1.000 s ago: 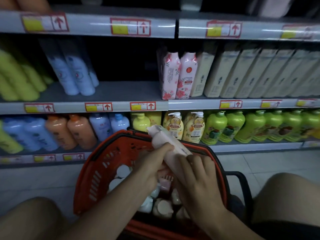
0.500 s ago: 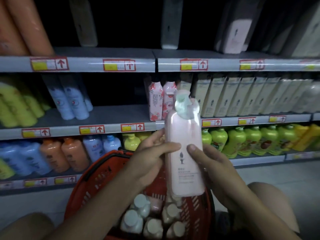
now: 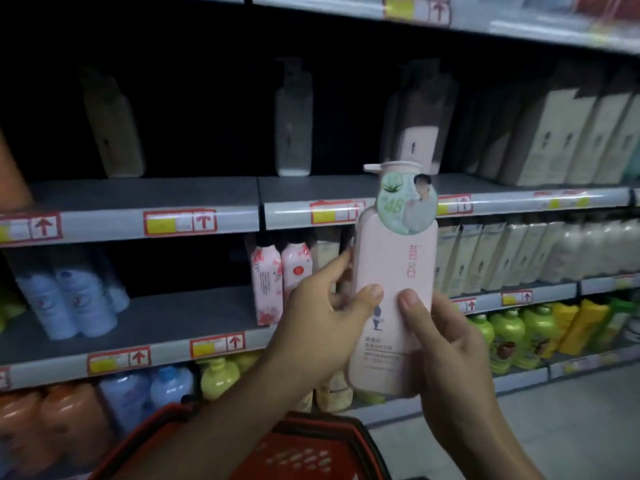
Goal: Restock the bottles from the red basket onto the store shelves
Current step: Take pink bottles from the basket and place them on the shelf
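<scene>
I hold a tall pale pink pump bottle upright in front of the shelves, with a round green sticker near its neck. My left hand grips its left side, thumb across the front. My right hand grips its right side and lower part, thumb on the label. The red basket sits below at the bottom edge, only its rim and mesh wall in view. A matching pink-labelled bottle stands on the dim upper shelf behind.
The upper shelf carries a few spaced pump bottles and beige cartons at right. The middle shelf has blue bottles, floral pink bottles and pale bottles. The lowest shelf holds orange, blue, yellow and green bottles.
Both hands lifted the pink bottle out of the basket and raised it upright toward the upper shelf. The view tilted up, so the basket dropped to the bottom edge.
</scene>
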A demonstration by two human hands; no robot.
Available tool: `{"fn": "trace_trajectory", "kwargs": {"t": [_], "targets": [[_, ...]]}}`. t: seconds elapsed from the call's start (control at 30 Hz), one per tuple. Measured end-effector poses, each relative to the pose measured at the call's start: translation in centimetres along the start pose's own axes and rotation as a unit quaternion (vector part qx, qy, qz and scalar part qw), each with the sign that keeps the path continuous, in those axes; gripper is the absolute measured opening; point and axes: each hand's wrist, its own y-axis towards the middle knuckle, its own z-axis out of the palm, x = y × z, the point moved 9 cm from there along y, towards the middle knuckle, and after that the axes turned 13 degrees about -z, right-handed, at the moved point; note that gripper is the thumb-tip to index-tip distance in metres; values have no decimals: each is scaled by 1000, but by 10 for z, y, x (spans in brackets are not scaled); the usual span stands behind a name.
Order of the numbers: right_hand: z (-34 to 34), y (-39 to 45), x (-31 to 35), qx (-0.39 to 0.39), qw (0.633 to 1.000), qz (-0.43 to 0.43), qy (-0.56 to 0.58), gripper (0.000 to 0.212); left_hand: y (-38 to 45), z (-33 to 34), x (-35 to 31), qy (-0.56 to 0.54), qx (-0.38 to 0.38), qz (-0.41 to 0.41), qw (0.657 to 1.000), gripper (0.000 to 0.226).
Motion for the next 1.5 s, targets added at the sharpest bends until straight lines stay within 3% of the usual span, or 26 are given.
{"fn": "trace_trajectory", "kwargs": {"t": [0.13,0.37,0.63,0.93,1.13,1.3,1.5], "targets": [[-7,55,20,-5,998,-70,-8,77,50,25,-41,49,20,49,997,63],[-22,185,78,50,975,-217,0,36,139,70,-127,11,-17,178,984,66],[-43,308,86,135,960,-245,-13,45,233,129,-163,-7,-118,245,962,69],[-76,364,53,179,952,-228,-94,40,296,170,-128,-35,-139,196,970,65],[-91,401,39,128,964,-214,-93,30,334,190,-141,57,-141,164,975,69],[-87,430,24,127,966,-178,-137,28,346,188,-134,138,-225,121,957,61],[-95,431,17,124,966,-168,-155,29,325,197,-115,164,-232,123,951,79]]}}
